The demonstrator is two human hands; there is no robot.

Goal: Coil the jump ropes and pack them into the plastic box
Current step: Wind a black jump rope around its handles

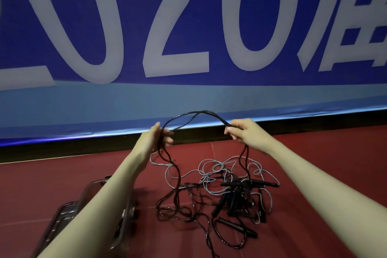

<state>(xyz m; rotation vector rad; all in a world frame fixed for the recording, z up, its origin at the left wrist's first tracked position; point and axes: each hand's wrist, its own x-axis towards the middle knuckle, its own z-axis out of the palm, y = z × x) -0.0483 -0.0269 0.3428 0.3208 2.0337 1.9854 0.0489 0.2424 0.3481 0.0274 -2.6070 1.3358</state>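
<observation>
Your two bare forearms enter from the lower corners of the frame and converge toward the centre. Beneath your left forearm, at lower left, lies the clear plastic box (69, 211), largely hidden by the arm; whether anything is inside it cannot be told.

Your left hand (156, 138), left of centre, has its fingers curled around several strands of a black jump rope (201, 113), with the thumb pointing up. Your right hand (240, 132), right of centre, pinches the same bundle between thumb and curled fingers. Between the two hands the black strands rise in an arch, its crest at mid-frame against the lower edge of the blue banner (125, 27).

From each hand the black strands hang down to the dark red floor (324, 163). Below and between the hands, in the lower centre, lies a tangled pile of ropes (226, 190): grey cords looped loosely toward the top of the pile, black cords spread to its lower left, and a cluster of black handles (232, 197) crossing one another at its right. One further black handle lies apart at the pile's lower edge.

Large pale numerals and characters fill the banner across the upper half of the frame; a black baseboard (62, 148) runs between it and the floor.
</observation>
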